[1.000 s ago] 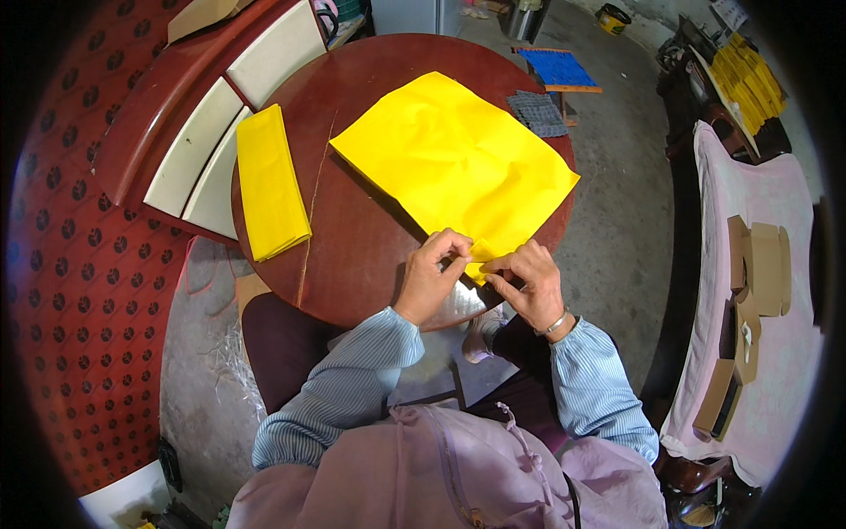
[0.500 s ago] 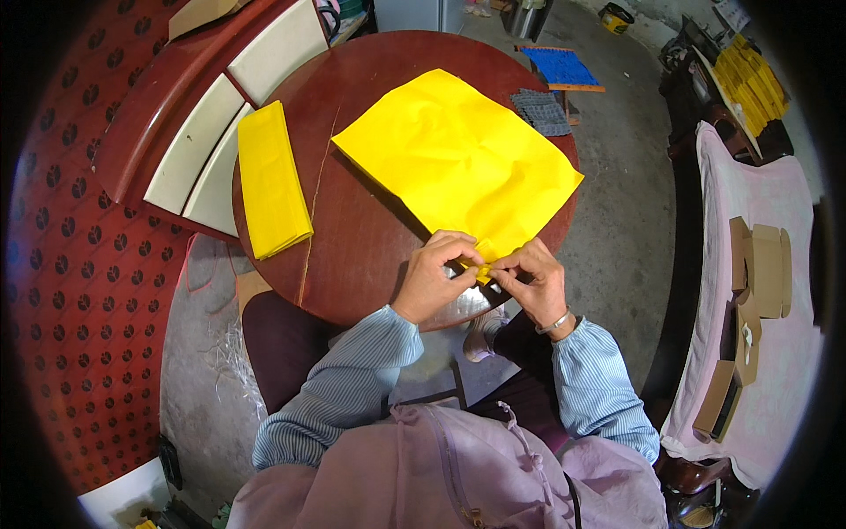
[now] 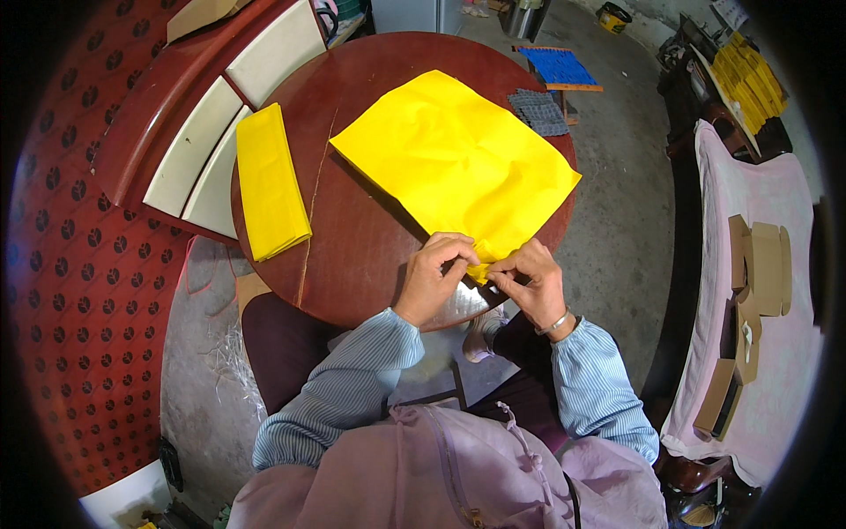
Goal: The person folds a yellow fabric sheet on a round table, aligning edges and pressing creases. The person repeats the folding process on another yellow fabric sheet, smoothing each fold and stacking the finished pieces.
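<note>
Right hand (image 3: 536, 284) shifted slightly, yellow sheet (image 3: 456, 154) pinched, corner (image 3: 477, 274) partly hidden

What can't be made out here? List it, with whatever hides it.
All in the head view:
Yellow sheet: near corner's folds, partly covered by left fingers and right fingers.
Round table: surface under the sheet, hidden by it.
Cardboard at upper left: cut off by the upper edge.
White scrap among open boxes: too small to identify.
</note>
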### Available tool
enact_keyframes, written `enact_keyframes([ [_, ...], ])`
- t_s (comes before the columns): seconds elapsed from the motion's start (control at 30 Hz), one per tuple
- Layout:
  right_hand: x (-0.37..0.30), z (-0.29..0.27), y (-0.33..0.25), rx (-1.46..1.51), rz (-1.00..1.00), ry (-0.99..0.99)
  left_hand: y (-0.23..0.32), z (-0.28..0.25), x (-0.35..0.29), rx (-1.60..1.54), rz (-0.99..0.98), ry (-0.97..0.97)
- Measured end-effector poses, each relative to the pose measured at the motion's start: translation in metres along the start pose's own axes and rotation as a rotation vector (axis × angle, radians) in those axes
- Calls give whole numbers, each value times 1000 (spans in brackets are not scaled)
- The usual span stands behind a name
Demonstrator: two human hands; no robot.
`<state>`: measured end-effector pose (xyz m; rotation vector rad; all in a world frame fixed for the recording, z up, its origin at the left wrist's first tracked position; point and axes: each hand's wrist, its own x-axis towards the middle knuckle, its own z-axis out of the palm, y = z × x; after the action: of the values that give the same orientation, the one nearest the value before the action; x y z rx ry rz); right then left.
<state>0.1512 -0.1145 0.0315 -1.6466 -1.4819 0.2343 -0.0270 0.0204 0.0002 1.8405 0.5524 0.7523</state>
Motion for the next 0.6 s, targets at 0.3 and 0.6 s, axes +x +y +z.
enact_keyframes([
  [0.3, 0, 4, 1, 5, 16, 40, 7, -3, 2, 46, 67, -12],
  [0.6, 2, -3, -5, -191, -132, -9, 1, 4, -1, -74, -91, -3],
])
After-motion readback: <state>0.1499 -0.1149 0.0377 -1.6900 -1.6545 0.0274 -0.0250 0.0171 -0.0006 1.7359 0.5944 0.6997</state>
